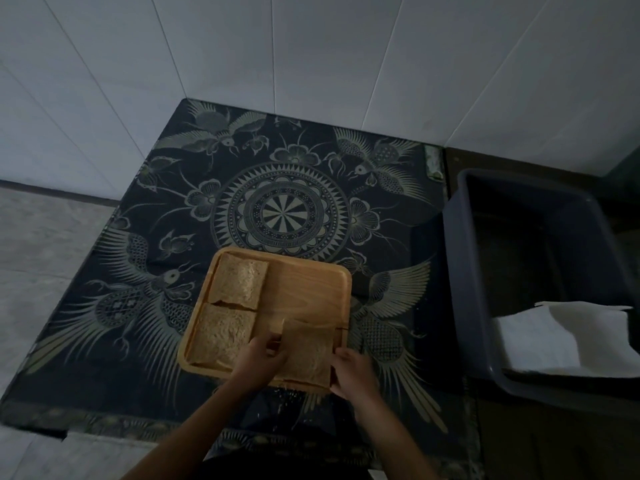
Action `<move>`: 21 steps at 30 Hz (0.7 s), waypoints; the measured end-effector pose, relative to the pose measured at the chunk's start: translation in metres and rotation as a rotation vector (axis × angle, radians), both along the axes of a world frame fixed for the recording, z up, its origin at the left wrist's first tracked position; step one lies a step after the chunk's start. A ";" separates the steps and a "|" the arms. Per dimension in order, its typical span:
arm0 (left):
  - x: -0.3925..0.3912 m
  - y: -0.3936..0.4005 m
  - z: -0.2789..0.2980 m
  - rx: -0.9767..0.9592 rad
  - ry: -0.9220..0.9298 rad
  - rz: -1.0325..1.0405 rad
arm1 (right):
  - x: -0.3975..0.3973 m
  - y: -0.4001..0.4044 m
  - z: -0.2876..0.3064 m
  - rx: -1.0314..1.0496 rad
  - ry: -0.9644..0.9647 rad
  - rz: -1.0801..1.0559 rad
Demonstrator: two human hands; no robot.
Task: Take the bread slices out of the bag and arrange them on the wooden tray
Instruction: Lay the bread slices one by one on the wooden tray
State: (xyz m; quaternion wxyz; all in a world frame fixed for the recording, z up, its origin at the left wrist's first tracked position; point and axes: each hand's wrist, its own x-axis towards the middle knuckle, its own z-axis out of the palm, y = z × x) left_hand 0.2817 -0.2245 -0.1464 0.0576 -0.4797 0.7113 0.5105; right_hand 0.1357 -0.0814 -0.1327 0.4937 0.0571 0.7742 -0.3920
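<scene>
A square wooden tray (pixel 308 289) lies on the patterned dark cloth near me. One brown bread slice (pixel 239 284) lies flat in the tray's far left corner, and a second slice (pixel 221 336) lies in the near left corner. A third slice (pixel 308 348) is over the tray's near right part, gripped on both sides. My left hand (pixel 258 360) holds its left edge and my right hand (pixel 353 372) holds its right edge. No bread bag is in view.
A dark patterned cloth (pixel 284 188) covers the table, which sits in a corner of white walls. A dark plastic tub (pixel 533 271) stands to the right with white paper (pixel 568 337) inside. Bread crumbs lie at the tray's near edge.
</scene>
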 end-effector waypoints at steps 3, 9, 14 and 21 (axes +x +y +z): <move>0.000 0.001 0.004 0.023 -0.004 0.026 | -0.001 -0.001 0.003 0.004 -0.022 -0.008; -0.009 -0.001 0.014 0.065 0.011 0.088 | -0.006 -0.001 0.006 -0.004 -0.073 -0.083; -0.022 -0.009 0.029 0.231 0.084 0.134 | -0.019 -0.004 0.010 0.036 -0.193 -0.113; -0.038 -0.021 0.042 0.380 0.175 0.112 | -0.033 -0.006 0.013 0.025 -0.410 -0.348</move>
